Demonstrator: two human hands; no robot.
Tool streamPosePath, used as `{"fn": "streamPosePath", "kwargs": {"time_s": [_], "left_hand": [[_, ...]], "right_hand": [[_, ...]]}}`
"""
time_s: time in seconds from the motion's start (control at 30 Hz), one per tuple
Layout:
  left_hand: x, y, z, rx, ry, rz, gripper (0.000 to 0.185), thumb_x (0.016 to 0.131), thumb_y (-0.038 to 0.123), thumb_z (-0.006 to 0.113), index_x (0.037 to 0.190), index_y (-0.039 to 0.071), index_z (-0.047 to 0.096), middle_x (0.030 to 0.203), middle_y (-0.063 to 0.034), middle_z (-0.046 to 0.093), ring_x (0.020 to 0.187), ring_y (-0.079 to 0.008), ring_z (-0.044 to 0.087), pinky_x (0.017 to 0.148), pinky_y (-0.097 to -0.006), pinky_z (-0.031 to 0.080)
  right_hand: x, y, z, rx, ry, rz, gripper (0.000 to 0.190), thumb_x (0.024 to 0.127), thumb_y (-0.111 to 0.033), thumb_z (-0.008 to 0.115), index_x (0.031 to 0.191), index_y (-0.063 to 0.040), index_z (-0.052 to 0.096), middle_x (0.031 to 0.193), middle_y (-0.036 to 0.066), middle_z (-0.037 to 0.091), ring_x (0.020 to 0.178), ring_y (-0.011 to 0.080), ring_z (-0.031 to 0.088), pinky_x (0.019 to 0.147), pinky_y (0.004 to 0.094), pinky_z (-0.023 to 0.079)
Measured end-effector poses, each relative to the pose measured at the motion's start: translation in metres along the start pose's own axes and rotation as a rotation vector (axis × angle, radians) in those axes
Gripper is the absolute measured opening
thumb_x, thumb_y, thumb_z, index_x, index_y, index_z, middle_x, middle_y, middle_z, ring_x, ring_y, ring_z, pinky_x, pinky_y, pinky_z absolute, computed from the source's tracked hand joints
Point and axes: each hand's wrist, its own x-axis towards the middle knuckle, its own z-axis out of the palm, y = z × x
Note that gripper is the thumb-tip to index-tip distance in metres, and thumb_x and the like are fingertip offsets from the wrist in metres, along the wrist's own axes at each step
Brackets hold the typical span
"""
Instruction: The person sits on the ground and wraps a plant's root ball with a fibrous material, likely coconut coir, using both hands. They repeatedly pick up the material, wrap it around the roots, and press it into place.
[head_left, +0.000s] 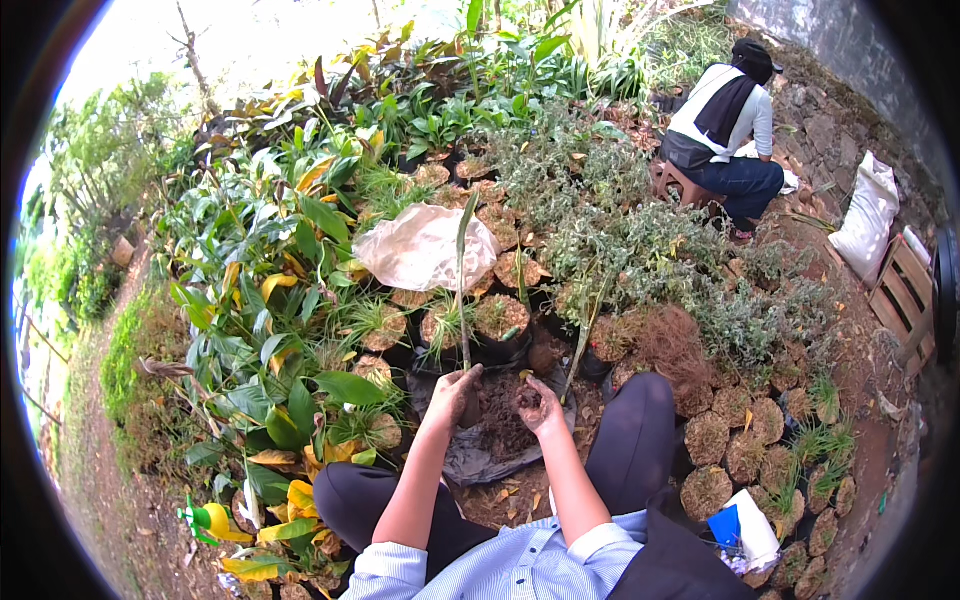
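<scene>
My left hand (454, 393) is closed round the lower end of a long upright plant cutting (463, 300) with a narrow green leaf, and a dark lump shows beside its fingers. My right hand (538, 403) holds a small clump of dark soil (529, 397) in its curled fingers. Beneath both hands lies a heap of loose soil (504, 431) on a black plastic sheet or bag (480, 463). To the right of my right hand, another long leafy cutting (587, 330) leans upward among the pots.
Potted plants (501, 316) and a crumpled translucent plastic bag (427, 247) lie ahead. Broad-leaved plants (262, 360) crowd the left, near a yellow and green spray bottle (214, 519). A person (720, 135) sits on a stool at the upper right, near a white sack (868, 217) and wooden crate (904, 296).
</scene>
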Motion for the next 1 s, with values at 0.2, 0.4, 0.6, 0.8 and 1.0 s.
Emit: {"fn": "streamPosePath", "kwargs": {"time_s": [0.2, 0.4, 0.6, 0.8, 1.0], "left_hand": [[0.000, -0.002, -0.004, -0.005, 0.014, -0.005, 0.027, 0.084, 0.026, 0.065, 0.078, 0.003, 0.054, 0.061, -0.0038, 0.051, 0.047, -0.0164, 0.052, 0.047, -0.0304, 0.046], [0.001, -0.003, -0.004, 0.032, 0.011, 0.025, 0.033, 0.085, 0.031, 0.063, 0.075, 0.001, 0.056, 0.062, -0.0039, 0.055, 0.050, -0.0128, 0.053, 0.047, -0.0259, 0.043], [0.002, -0.004, -0.005, 0.008, 0.007, 0.018, 0.033, 0.085, 0.031, 0.063, 0.076, 0.000, 0.057, 0.061, -0.0038, 0.055, 0.049, -0.0124, 0.052, 0.046, -0.0257, 0.042], [0.002, -0.003, -0.004, 0.044, 0.012, 0.016, 0.033, 0.085, 0.033, 0.063, 0.078, 0.000, 0.058, 0.059, -0.0031, 0.054, 0.046, -0.0113, 0.050, 0.043, -0.0253, 0.038], [0.008, -0.007, -0.007, 0.054, 0.007, 0.020, 0.033, 0.086, 0.033, 0.062, 0.077, 0.001, 0.058, 0.056, -0.0024, 0.053, 0.045, -0.0106, 0.048, 0.042, -0.0252, 0.036]], "right_hand": [[-0.018, 0.007, 0.037, -0.212, -0.075, -0.076, 0.022, 0.082, -0.002, 0.059, 0.104, 0.002, 0.059, 0.100, 0.016, 0.063, 0.089, 0.0245, 0.063, 0.080, 0.0306, 0.053], [-0.027, 0.008, 0.049, -0.486, 0.005, -0.129, 0.029, 0.085, -0.013, 0.061, 0.108, 0.003, 0.057, 0.102, 0.017, 0.063, 0.090, 0.0238, 0.063, 0.075, 0.0301, 0.053], [-0.028, 0.009, 0.060, -0.508, 0.040, -0.119, 0.027, 0.084, -0.012, 0.061, 0.110, -0.004, 0.057, 0.103, 0.016, 0.063, 0.093, 0.0232, 0.063, 0.077, 0.0340, 0.052], [-0.027, 0.012, 0.065, -0.348, -0.229, -0.115, 0.035, 0.083, 0.003, 0.053, 0.118, -0.001, 0.049, 0.118, 0.018, 0.055, 0.109, 0.0332, 0.055, 0.089, 0.0391, 0.049], [-0.027, 0.015, 0.068, -0.514, -0.116, -0.155, 0.027, 0.085, 0.005, 0.049, 0.111, 0.004, 0.052, 0.106, 0.021, 0.060, 0.098, 0.0342, 0.061, 0.082, 0.0400, 0.054]]}}
